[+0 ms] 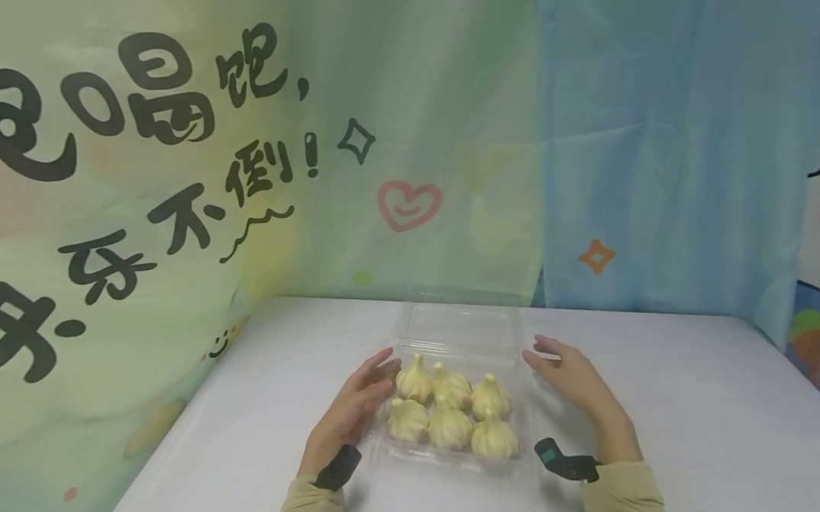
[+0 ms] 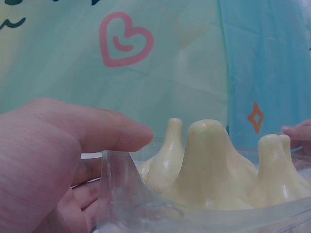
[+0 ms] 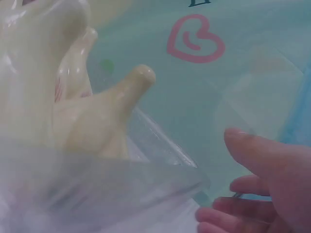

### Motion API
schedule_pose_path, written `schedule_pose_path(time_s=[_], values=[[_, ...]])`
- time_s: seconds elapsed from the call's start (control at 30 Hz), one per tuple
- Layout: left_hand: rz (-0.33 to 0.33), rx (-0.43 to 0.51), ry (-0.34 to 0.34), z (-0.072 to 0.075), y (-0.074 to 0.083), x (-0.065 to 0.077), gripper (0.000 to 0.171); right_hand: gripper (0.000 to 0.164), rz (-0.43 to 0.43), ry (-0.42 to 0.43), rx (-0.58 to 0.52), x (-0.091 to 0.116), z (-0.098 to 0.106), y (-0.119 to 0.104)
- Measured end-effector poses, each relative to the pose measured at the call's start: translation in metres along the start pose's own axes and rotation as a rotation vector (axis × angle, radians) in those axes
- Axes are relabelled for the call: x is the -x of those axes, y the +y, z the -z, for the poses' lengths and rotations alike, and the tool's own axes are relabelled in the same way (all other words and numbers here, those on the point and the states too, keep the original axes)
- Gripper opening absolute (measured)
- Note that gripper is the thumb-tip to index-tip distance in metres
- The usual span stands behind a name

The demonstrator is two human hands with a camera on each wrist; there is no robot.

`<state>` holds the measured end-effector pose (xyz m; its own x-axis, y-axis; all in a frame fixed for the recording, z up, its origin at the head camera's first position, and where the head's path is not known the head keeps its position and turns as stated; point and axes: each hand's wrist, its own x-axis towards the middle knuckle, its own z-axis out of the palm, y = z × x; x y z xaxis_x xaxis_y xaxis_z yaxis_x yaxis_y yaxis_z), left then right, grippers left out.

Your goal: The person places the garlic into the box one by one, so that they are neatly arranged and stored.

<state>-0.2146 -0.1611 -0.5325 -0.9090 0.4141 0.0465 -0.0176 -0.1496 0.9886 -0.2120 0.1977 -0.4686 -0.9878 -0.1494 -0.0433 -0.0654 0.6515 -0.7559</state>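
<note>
Several pale garlic bulbs (image 1: 450, 426) sit in two rows, stems up, in a clear plastic clamshell box (image 1: 419, 456). Its transparent lid (image 1: 461, 326) is folded back toward the curtain. My left hand (image 1: 358, 403) is at the box's left side, fingers loosely bent. In the left wrist view its thumb (image 2: 112, 130) reaches over the box's corner, with the other fingers outside the wall. My right hand (image 1: 572, 375) hovers off the right side, thumb and fingers apart and holding nothing. The right wrist view shows a gap between those fingers (image 3: 243, 206) and the box wall (image 3: 160, 179).
The box stands on a white table (image 1: 698, 396). A printed curtain (image 1: 411, 118) hangs behind the table's far edge and along its left side. A black wrist strap (image 1: 340, 467) is on the left wrist, another strap (image 1: 570, 463) on the right.
</note>
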Motion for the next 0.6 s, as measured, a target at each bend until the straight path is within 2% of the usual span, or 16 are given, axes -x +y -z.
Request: schedule_pose_path(time_s=[0.17,0.3,0.6], values=[[0.003,-0.003,0.004,0.0,0.0,-0.001,0.06,0.072,0.021,-0.043,-0.1,-0.005,-0.009,0.005],[0.003,-0.002,0.005,0.0,0.001,0.0,0.061,0.075,-0.018,-0.042,-0.168,-0.01,-0.019,0.006],[0.011,-0.021,0.004,-0.001,0.002,0.0,0.061,0.082,-0.15,0.033,-0.159,-0.019,-0.034,0.0]])
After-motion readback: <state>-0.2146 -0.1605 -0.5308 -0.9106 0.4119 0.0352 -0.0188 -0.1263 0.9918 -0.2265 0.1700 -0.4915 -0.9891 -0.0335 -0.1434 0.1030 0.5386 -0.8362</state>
